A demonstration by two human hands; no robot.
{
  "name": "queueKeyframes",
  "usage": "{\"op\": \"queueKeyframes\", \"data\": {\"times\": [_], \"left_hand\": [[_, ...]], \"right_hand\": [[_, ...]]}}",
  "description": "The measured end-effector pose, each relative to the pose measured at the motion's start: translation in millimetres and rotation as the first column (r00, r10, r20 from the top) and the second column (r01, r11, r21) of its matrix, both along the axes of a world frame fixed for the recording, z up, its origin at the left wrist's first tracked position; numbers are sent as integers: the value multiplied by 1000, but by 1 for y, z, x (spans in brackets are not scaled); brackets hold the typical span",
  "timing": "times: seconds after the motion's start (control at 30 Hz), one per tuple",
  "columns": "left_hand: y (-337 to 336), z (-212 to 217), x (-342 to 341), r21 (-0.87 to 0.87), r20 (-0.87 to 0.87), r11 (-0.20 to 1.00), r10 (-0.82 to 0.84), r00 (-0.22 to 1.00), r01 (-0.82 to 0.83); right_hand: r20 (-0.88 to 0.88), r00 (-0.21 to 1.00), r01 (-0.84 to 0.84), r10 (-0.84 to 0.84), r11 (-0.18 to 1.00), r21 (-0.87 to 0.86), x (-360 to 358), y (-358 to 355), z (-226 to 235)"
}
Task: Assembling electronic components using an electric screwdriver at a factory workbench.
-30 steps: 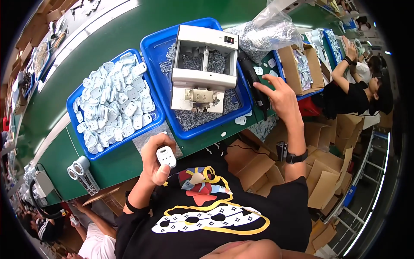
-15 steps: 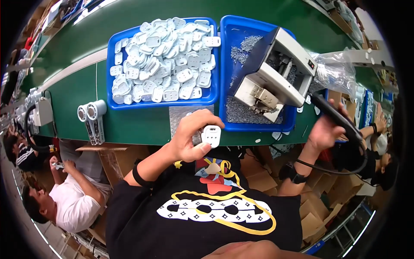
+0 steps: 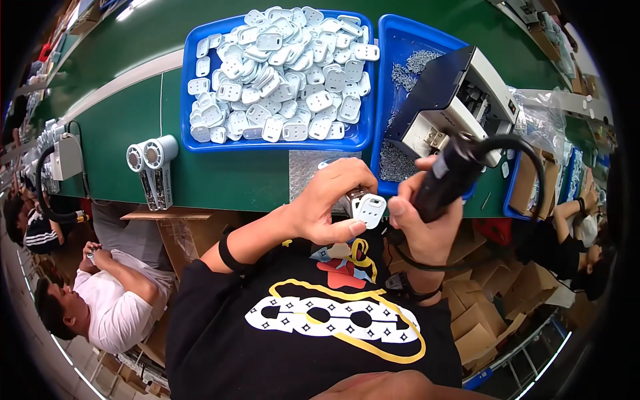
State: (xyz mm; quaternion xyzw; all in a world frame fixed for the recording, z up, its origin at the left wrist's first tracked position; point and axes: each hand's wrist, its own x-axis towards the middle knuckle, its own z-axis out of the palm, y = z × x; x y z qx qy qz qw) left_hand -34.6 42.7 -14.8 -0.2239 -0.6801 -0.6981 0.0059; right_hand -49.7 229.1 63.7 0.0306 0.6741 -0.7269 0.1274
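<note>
My left hand (image 3: 325, 205) is closed around a small unit with a dark and silvery body, mostly hidden in the palm. At its end, facing up, is a white rounded cover plate (image 3: 371, 212) with a slot and small holes, my thumb against its edge. To the right, my right hand (image 3: 427, 230) wraps around a black corded electric screwdriver (image 3: 443, 180). The tool is tilted, its tip hard to make out, and it stays apart from the plate. Beyond both hands, a dark and silver screw feeder (image 3: 427, 127) stands in a blue tray (image 3: 407, 25) with loose screws (image 3: 421, 61).
A blue tray (image 3: 267, 145) heaped with pale cover plates (image 3: 280, 80) lies at the far middle. Two silvery units with round white ends (image 3: 152, 155) rest on the green table (image 3: 220, 180) at left. A co-worker (image 3: 120, 300) sits left; cartons (image 3: 480, 313) stand below right.
My right hand has brought the screwdriver leftward, close to my left hand. The left hand with its unit has shifted right. The trays appear farther right and higher as the view turned.
</note>
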Motion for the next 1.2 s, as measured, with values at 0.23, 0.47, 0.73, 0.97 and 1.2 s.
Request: {"op": "queueKeyframes", "data": {"times": [0.23, 0.47, 0.73, 0.97, 1.2], "left_hand": [[-1, -2, -6, -26, -73, 999, -39, 997, 37], [-1, -16, -8, -93, -220, 994, 43, 975, -64], [1, -26, -12, -35, -229, 997, 66, 971, -76], [5, -26, -14, -50, -279, 992, 98, 955, -116], [1, -28, -6, -130, -248, 985, 77, 966, -112]], "right_hand": [[-66, 995, -74, 76, 997, 21, 4, -12, -28], [-302, 946, 76, -122, 984, -162, 7, -14, -28], [-730, 560, 356, -391, 910, -213, -56, 9, 20], [-510, 793, 161, -332, 923, -350, -47, 7, 11], [-605, 777, -388, 174, 890, -242, -20, 5, 83]]}}
